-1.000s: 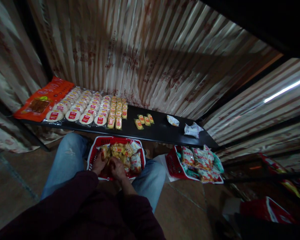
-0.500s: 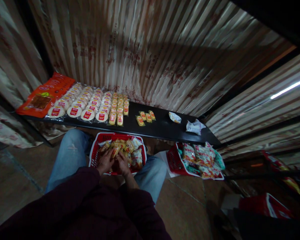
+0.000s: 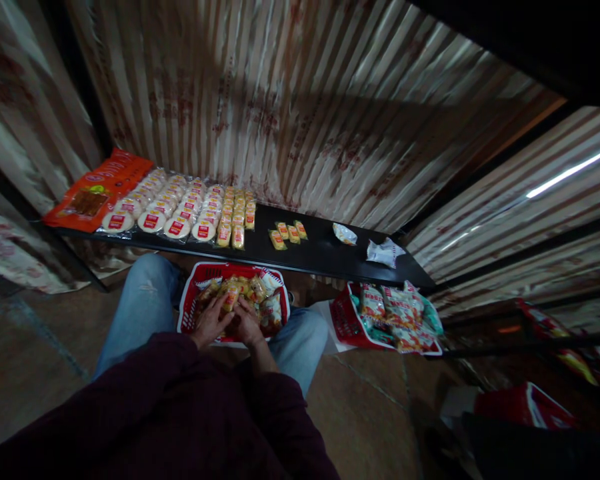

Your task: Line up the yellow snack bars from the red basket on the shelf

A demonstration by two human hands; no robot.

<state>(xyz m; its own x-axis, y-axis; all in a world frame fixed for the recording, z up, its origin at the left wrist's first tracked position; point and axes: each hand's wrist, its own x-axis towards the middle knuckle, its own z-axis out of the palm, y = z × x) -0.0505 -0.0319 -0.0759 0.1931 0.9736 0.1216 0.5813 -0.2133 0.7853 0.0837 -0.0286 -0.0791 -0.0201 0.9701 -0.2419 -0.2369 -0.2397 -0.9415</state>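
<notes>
Between my knees sits a red basket [image 3: 186, 313] with a white rim, filled with small yellow wrapped snack cakes [image 3: 257, 287] and some white snack bags [image 3: 271, 309]. My left hand [image 3: 212, 323] is over its near left part, fingers closed around one wrapped snack cake [image 3: 231, 298]. Close beside it, my right hand [image 3: 248, 323] reaches in with curled fingers among the packets; what its fingertips hold is hidden. On the black shelf [image 3: 320, 257] ahead stand rows of the same yellow cakes [image 3: 237, 220], with several loose ones [image 3: 285, 233] to their right.
Left on the shelf are rows of round white packaged biscuits [image 3: 177, 227] and an orange bag [image 3: 95, 193]. Two white packets [image 3: 385, 253] lie at its right. A second red basket [image 3: 347, 319] of snack bags stands on the floor at right. Pleated curtain [image 3: 280, 100] hangs behind.
The view has shifted slightly. My hands stay in the basket, the left still on the wrapped cake; my right hand has drawn a little closer to it.
</notes>
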